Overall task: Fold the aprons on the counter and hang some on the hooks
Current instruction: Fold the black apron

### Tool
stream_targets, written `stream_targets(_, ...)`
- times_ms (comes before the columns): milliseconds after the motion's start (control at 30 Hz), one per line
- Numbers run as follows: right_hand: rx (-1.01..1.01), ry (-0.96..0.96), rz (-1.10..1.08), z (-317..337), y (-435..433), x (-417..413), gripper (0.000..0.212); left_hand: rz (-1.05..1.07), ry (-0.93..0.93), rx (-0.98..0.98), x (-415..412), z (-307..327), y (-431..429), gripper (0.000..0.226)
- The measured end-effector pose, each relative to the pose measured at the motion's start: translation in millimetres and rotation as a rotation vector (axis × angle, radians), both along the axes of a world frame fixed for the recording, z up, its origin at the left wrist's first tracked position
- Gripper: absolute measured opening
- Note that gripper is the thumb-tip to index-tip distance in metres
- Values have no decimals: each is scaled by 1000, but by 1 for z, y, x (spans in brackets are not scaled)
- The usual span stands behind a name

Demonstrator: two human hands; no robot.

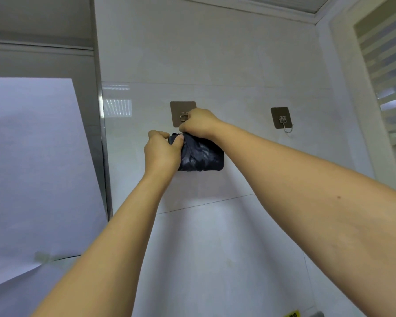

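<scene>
Dark navy cloth with a faint paler pattern, the apron [202, 156] is bunched into a thick bundle and held up against the white tiled wall [238, 65]. The left grip [162, 152] is closed around the bundle's left end. Its thumb lies over the top of the cloth and its fingers wrap the far side, out of sight.

The right grip [198, 122] sits just above and a little right of the left one, and the two almost touch. Its fingers are curled in tight and narrow, and its thumb comes down onto the top edge of the bundle. The heel of this hand rests on the cloth, most of which hangs below it. Whether a strap or loop is pinched inside the fingers cannot be told, since the knuckles hide it.

Right at those fingertips is the near hook [183, 115], a small metal fitting on a brown square pad stuck to the tile, partly covered by the hand. Well to the right of the right grip, at about the same height, a second hook [284, 123] hangs bare on its own brown pad.

Left of the left grip, beyond a metal edge strip, leans a white sheet [32, 168]. Far right of both is a frosted striped window [389, 76].
</scene>
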State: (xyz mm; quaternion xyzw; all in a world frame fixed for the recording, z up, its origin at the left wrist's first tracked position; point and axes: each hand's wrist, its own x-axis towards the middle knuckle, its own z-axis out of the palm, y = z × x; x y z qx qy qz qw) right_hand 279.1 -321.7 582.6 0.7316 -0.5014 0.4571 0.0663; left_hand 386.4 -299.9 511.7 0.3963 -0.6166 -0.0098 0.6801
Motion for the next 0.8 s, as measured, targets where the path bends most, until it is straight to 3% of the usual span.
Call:
stream_targets(100,-41,-11,25,-9,0,-2,27,8,8,-43,-1,-13,2,32)
stream_targets(233,-209,-27,84,-30,-1,-8,6,-63,38,-117,-4,-40,2,24)
stream_targets(467,-235,-89,194,-50,0,-19,39,-71,14,-161,-2,-56,2,14)
stream_targets(667,-186,-121,256,-65,16,-29,53,-7,-130,-154,12,-53,7,19)
stream_targets(800,-233,-188,272,-81,33,-39,47,19,-167,-96,19,-53,9,33)
